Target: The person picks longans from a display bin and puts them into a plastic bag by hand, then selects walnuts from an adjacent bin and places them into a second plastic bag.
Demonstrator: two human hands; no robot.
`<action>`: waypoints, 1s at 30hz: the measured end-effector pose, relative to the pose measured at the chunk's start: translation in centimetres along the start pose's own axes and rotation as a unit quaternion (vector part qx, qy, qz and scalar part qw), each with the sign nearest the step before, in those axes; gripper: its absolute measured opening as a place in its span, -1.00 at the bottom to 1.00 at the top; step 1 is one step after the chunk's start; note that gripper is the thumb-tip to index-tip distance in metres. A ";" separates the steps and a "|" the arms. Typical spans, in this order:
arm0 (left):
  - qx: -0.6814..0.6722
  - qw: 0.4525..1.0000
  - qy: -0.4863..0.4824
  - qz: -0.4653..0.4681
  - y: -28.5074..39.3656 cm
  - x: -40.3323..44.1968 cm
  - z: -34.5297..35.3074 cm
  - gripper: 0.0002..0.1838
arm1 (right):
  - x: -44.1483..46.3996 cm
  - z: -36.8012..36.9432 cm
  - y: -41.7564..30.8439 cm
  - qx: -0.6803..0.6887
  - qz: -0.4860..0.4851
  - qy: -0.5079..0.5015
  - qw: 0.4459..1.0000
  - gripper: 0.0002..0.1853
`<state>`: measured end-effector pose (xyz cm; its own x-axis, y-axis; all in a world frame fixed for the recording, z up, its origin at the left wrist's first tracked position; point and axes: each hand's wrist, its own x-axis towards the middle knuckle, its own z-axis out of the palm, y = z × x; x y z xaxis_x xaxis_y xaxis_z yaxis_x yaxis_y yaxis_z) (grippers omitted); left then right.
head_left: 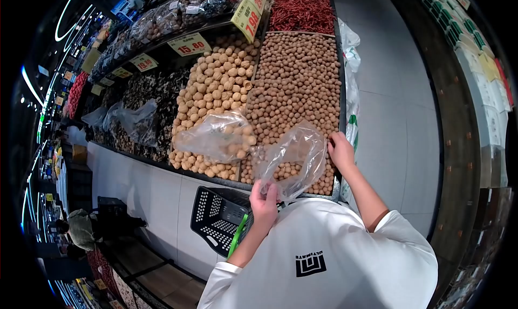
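A clear plastic bag (315, 166) is spread with its mouth open above a bin of small round brown dried fruits (297, 74) that look like longans. My left hand (263, 202) pinches the bag's near left edge, thumb and fingers pressed together. At the bag's right side, my right hand (341, 151) has its fingers curled in at the rim, beside the bin's right edge. A black shopping basket (211, 214) with a green handle (237, 235) is beside my left forearm; whether it hangs from the arm I cannot tell.
Walnuts (218, 82) fill the adjoining bin, with another clear bag (216, 139) on them. Dried red chillies (302, 9) lie beyond. Price signs (189, 45) stand along the shelf. A person (81, 229) is at the lower left. Grey floor (386, 104) runs along the right.
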<state>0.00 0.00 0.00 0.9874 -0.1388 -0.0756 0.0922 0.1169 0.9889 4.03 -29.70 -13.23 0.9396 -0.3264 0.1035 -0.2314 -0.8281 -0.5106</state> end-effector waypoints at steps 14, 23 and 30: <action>-0.026 0.999 0.019 -0.014 0.0 -0.2 0.4 -0.98 | -2.9 -15.3 -13.9 0.480 -0.090 0.060 0.871 -0.71; -0.011 0.998 0.053 -0.026 0.3 -0.6 -0.1 -0.98 | 0.4 -12.2 -8.1 0.371 0.016 0.090 0.924 -0.81; -0.039 0.999 0.004 -0.019 -0.6 -0.3 -0.5 -0.95 | 0.2 -5.6 -0.6 0.147 0.031 -0.012 0.989 -0.68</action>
<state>-0.30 0.48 -0.66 0.9840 -0.1361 -0.1146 0.1393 0.1885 0.9721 2.92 -31.85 -8.10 0.9324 -0.3585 0.0459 -0.2083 -0.6369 -0.7423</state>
